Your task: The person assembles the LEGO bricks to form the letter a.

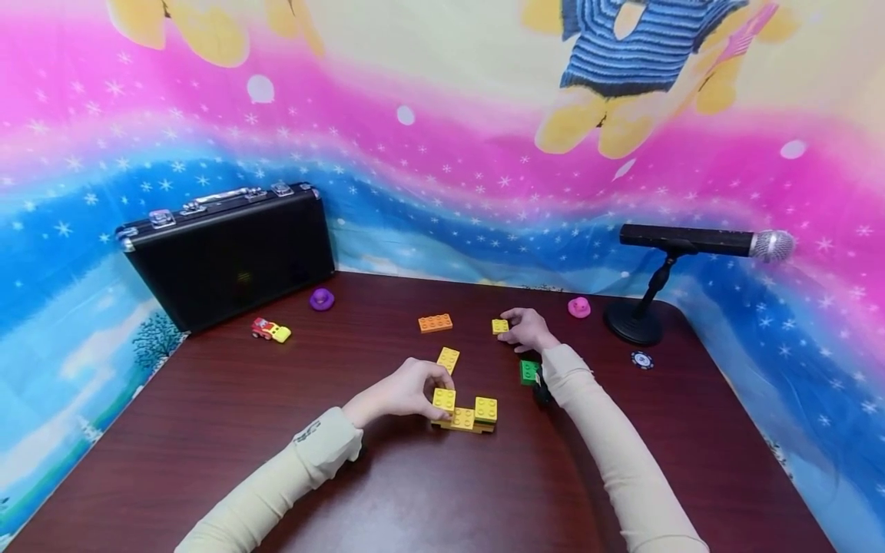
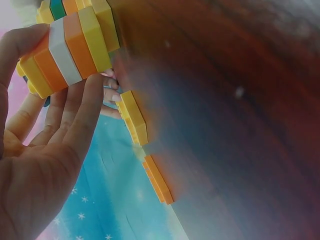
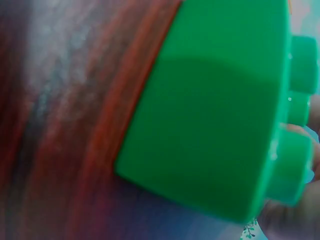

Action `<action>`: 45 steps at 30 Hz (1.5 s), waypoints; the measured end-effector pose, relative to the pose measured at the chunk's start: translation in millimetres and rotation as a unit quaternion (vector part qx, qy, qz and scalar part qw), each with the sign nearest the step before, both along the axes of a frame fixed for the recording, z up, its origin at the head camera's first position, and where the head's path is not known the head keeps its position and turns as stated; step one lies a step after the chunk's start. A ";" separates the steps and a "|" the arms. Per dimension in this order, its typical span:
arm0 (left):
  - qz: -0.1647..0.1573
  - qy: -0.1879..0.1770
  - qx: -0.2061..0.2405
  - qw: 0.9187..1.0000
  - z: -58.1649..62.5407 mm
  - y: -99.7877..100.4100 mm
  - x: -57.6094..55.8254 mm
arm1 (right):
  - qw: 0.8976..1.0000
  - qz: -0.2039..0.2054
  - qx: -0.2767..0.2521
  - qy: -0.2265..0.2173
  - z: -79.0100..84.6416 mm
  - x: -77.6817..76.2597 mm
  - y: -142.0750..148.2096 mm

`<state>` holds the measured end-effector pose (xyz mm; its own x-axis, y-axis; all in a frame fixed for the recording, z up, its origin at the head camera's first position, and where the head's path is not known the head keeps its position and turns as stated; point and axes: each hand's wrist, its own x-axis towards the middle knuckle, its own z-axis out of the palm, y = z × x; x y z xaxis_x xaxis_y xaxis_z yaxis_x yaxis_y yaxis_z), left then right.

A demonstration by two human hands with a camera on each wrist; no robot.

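Observation:
My left hand [image 1: 409, 388] grips the left stack [image 2: 72, 45] of a built brick piece, thumb on one side and fingers on the other. That stack has yellow, orange and white layers. A yellow base [image 1: 462, 419] joins it to a second yellow-topped stack [image 1: 486, 409] on the right. Farther back, my right hand [image 1: 528, 330] has thumb and finger at opposite edges of a small yellow toy brick [image 1: 500, 326], pinching it. A green brick [image 1: 529, 372] sits below the right wrist and fills much of the right wrist view.
A long yellow brick [image 1: 448, 359] and an orange brick [image 1: 435, 322] lie behind the build. Around them are a toy car [image 1: 270, 330], purple duck [image 1: 321, 299], pink duck [image 1: 579, 307], poker chip [image 1: 641, 359], black case [image 1: 235, 253] and microphone stand [image 1: 636, 319].

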<state>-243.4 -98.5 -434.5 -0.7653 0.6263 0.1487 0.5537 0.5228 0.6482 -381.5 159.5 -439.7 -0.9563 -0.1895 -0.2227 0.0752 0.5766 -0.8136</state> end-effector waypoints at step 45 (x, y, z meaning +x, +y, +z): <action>0.008 0.003 0.014 1.000 -2.0 1.5 -0.9 | 0.975 0.203 -0.085 0.007 16.5 137.8 1.3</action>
<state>-244.3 -96.9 -436.5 -0.7742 0.6094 0.1710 0.5497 0.5136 0.6588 -243.7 160.8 -423.1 -0.7973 -0.5866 -0.1424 -0.1428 0.4125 -0.8997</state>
